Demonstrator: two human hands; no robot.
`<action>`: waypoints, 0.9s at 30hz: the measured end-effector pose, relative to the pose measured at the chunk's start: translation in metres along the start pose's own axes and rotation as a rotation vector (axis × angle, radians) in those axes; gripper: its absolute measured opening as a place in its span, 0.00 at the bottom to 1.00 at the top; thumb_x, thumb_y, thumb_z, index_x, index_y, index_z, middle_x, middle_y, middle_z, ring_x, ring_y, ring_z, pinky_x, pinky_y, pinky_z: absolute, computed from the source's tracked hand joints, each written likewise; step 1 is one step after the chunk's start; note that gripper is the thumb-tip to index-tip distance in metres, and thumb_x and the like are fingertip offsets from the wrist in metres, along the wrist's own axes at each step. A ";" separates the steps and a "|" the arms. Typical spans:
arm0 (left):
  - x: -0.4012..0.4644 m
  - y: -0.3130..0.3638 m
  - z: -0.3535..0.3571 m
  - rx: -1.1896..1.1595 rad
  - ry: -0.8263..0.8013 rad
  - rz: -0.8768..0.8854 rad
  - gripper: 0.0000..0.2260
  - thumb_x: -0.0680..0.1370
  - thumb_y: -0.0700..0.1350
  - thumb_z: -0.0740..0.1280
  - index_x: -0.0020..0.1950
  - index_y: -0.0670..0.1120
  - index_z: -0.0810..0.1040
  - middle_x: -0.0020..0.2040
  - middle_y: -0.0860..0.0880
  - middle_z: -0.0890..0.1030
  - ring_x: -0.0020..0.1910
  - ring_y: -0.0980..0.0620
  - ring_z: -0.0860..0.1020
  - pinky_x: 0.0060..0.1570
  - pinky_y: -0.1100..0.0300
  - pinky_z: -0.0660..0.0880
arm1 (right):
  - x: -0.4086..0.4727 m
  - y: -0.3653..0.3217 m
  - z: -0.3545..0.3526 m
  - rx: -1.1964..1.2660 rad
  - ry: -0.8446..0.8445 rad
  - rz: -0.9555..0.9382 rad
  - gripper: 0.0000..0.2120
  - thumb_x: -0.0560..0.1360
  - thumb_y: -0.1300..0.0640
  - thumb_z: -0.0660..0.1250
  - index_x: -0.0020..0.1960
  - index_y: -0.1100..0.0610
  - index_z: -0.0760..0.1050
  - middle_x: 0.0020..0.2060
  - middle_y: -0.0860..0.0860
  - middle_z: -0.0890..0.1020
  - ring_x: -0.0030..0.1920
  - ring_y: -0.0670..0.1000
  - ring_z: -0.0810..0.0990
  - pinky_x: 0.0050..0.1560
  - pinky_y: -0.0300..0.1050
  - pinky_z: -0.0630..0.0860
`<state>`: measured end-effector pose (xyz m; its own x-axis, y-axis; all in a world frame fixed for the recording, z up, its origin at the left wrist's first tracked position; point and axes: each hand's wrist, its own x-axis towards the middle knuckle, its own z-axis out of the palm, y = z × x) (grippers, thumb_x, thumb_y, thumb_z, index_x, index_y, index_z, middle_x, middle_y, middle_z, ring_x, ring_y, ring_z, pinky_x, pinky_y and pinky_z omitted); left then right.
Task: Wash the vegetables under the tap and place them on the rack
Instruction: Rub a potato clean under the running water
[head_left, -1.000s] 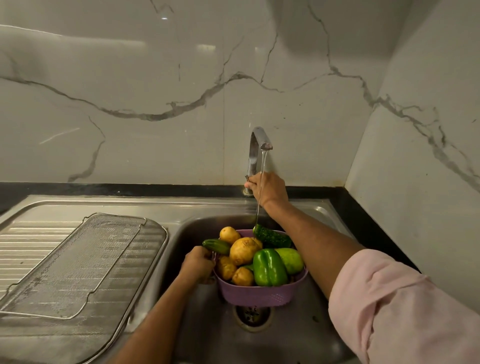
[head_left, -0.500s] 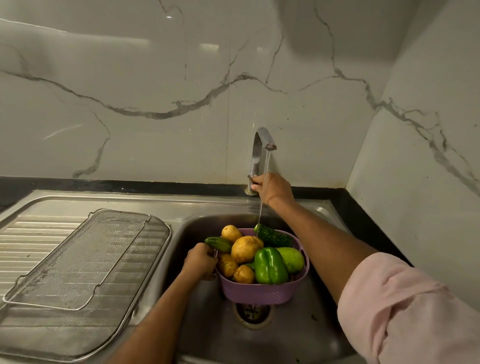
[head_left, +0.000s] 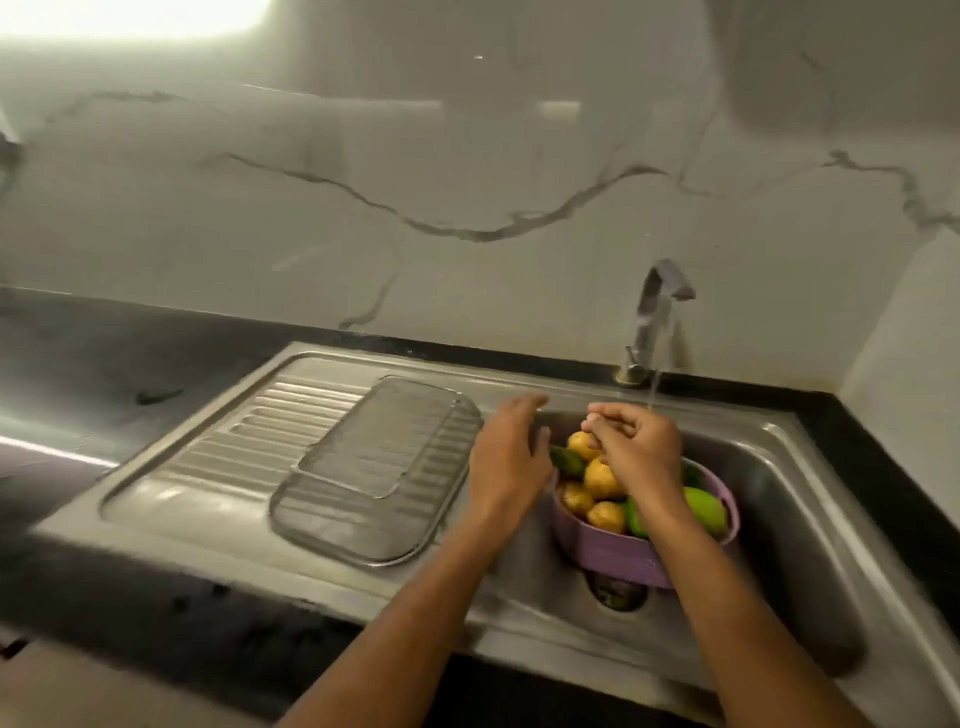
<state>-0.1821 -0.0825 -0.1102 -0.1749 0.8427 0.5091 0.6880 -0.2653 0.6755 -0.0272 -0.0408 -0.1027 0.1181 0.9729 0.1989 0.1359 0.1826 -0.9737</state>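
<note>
Nearest the camera, two bare forearms reach out over the dark tabletop (head_left: 156, 613) and the steel sink (head_left: 810, 519). The purple basket (head_left: 613, 556) sits in the sink bowl, above the drain, heaped with potatoes (head_left: 602, 514), a green pepper (head_left: 706, 506) and a cucumber (head_left: 566, 460) whose long axis seems to run left to right, its tip poking out toward the left hand.

The right hand (head_left: 639, 452) hovers right over the pile, its fingers (head_left: 605, 423) curled and bunched together above the topmost potato; through the blur I cannot tell whether they are pinching it or only touching it. The left hand (head_left: 506, 457) is just beside the basket's left rim, over the sink edge, its fingers (head_left: 524, 402) straight and loosely spread, holding nothing.

The coming move turns on this: the vegetables lie directly under the right hand's fingers, so that hand is the nearer one to lift a piece. The water stream (head_left: 655, 389) falls just beyond and to the right of those fingers, so a short carry away from the body should bring a piece under it.

The mesh rack (head_left: 374, 467) lies flat on the ribbed draining board to the left, nearer the left hand. Beyond everything stand the tap (head_left: 657, 312) and the marble wall (head_left: 415, 182).
</note>
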 end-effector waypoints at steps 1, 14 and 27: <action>0.005 0.000 -0.027 -0.026 0.078 0.029 0.16 0.80 0.40 0.68 0.67 0.50 0.79 0.63 0.52 0.80 0.57 0.53 0.80 0.58 0.56 0.78 | -0.007 -0.006 0.014 0.025 -0.030 0.006 0.06 0.78 0.63 0.72 0.53 0.54 0.83 0.42 0.52 0.87 0.38 0.48 0.86 0.36 0.35 0.79; 0.028 -0.139 -0.165 0.442 -0.397 -0.574 0.34 0.83 0.66 0.50 0.59 0.39 0.83 0.57 0.40 0.84 0.58 0.40 0.81 0.61 0.49 0.74 | -0.034 0.031 0.121 -0.378 -0.286 0.208 0.23 0.73 0.35 0.72 0.46 0.56 0.79 0.46 0.56 0.84 0.51 0.61 0.84 0.49 0.52 0.81; 0.044 -0.096 -0.166 -0.195 -0.125 -0.568 0.23 0.75 0.58 0.74 0.63 0.43 0.82 0.45 0.50 0.82 0.44 0.53 0.79 0.43 0.61 0.73 | -0.018 0.014 0.102 0.035 -0.107 0.106 0.07 0.81 0.61 0.69 0.57 0.60 0.84 0.38 0.51 0.84 0.37 0.46 0.80 0.38 0.37 0.76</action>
<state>-0.3732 -0.0977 -0.0642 -0.3845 0.9230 -0.0172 0.3675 0.1701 0.9143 -0.1274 -0.0413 -0.1308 0.0237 0.9962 0.0835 0.0934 0.0810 -0.9923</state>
